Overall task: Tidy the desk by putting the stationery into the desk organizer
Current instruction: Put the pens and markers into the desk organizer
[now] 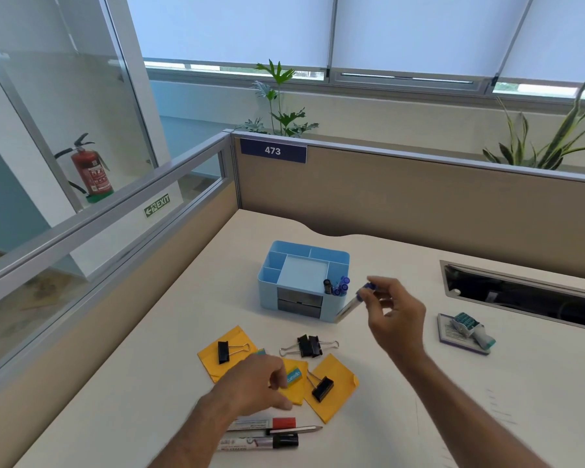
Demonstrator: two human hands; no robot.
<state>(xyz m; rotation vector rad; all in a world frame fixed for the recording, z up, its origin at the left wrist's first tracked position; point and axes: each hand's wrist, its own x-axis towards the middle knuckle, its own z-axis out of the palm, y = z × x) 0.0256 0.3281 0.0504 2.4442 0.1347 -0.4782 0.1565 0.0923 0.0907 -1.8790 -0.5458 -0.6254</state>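
At about 7 o'clock on the bench (142, 393), a yellow pad (217, 358) lies flat with a black binder clip (224, 352) on it. Just right of it the left hand (255, 383) reaches down over a second yellow pad (296, 390), its fingers curled around a small blue-labelled eraser (294, 377). Below that hand, at 6 o'clock, lie a red-capped marker (267, 423), a thin pen (294, 430) and a black-capped marker (260, 443), side by side. Toward the middle, two binder clips (308, 346) sit touching each other, and a third yellow pad (338, 390) carries another clip (322, 388). Above them, at the centre, stands the light blue desk organizer (286, 282); several blue-capped pens (338, 287) stand upright in its right front compartment. Just right of it the right hand (394, 315) is raised off the bench, fingers pinched on a blue-capped pen (352, 304) that tilts downward beside the organizer's right wall. At 3 o'clock a stamp (470, 329) rests on a purple-edged pad (448, 332).
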